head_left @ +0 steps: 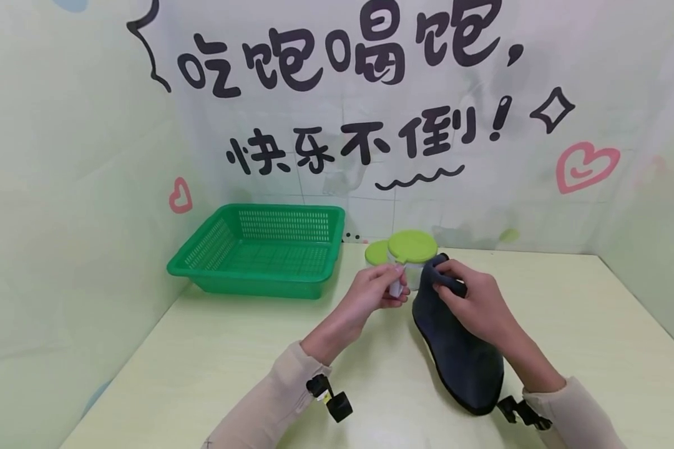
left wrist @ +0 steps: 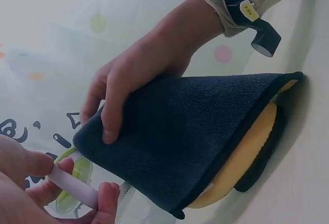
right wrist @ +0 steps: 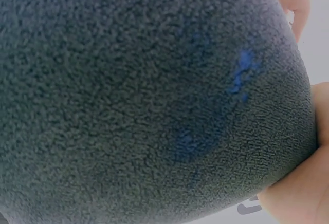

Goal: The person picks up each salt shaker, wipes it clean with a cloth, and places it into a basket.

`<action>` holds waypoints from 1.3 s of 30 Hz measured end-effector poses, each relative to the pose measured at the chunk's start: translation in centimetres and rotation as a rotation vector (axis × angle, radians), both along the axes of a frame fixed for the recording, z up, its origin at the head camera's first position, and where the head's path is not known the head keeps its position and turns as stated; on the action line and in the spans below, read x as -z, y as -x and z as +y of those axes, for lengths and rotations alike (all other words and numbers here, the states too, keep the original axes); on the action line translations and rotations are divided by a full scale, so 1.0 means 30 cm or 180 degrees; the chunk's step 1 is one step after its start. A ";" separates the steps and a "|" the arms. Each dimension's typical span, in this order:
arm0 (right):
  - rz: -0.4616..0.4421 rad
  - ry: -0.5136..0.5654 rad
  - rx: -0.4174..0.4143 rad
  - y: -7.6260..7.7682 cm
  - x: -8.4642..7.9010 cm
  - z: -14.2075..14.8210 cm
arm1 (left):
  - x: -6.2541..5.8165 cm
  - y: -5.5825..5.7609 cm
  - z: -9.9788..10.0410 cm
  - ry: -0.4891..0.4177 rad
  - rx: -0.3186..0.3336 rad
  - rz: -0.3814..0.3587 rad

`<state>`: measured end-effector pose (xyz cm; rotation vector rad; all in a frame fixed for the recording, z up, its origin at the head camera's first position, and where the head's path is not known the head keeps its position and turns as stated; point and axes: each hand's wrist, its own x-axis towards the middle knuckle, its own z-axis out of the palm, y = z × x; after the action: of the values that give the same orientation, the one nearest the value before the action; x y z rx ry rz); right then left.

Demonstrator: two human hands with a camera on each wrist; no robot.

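Note:
My right hand [head_left: 479,303] pinches the upper end of a dark blue plush cloth [head_left: 462,355]. The cloth hangs in folds toward the table, and its yellow underside shows along the lower edge in the left wrist view. To its left, my left hand [head_left: 373,293] holds a small smooth white piece [left wrist: 74,187] between thumb and fingers; its kind cannot be made out. This piece is close to the top of the cloth. In the right wrist view the cloth [right wrist: 128,100] fills most of the picture and hides most of the right hand.
Behind the hands stand two tubs with light green lids, a nearer one [head_left: 412,246] and one partly behind it [head_left: 376,252]. A green plastic basket [head_left: 258,287] sits at the back left of the pale table [head_left: 219,368]. A printed sheet [head_left: 292,112] covers the back wall.

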<state>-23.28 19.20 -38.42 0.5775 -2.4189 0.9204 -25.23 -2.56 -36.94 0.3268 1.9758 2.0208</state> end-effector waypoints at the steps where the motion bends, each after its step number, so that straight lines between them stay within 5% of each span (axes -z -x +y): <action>1: -0.0043 -0.0020 0.0001 0.001 0.002 -0.003 | -0.001 0.000 -0.001 0.0002 -0.0006 0.0007; 9: -0.0382 -0.0176 -0.0037 -0.002 0.015 -0.018 | -0.008 0.004 -0.013 0.0054 -0.0052 -0.0008; 22: -0.0114 0.0025 0.0094 -0.012 -0.002 -0.016 | -0.005 0.003 -0.004 0.0020 -0.0051 -0.0056; 33: -0.0476 -0.0160 0.0070 -0.013 -0.008 -0.013 | -0.015 -0.001 -0.010 0.0097 -0.0092 0.0008; 39: -0.0437 -0.0137 0.0095 -0.017 -0.022 -0.007 | -0.018 -0.001 -0.010 0.0124 -0.0080 -0.0003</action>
<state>-22.76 19.00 -37.78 0.5072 -2.5680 0.9253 -25.20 -2.87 -36.41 0.2938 2.0258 1.9945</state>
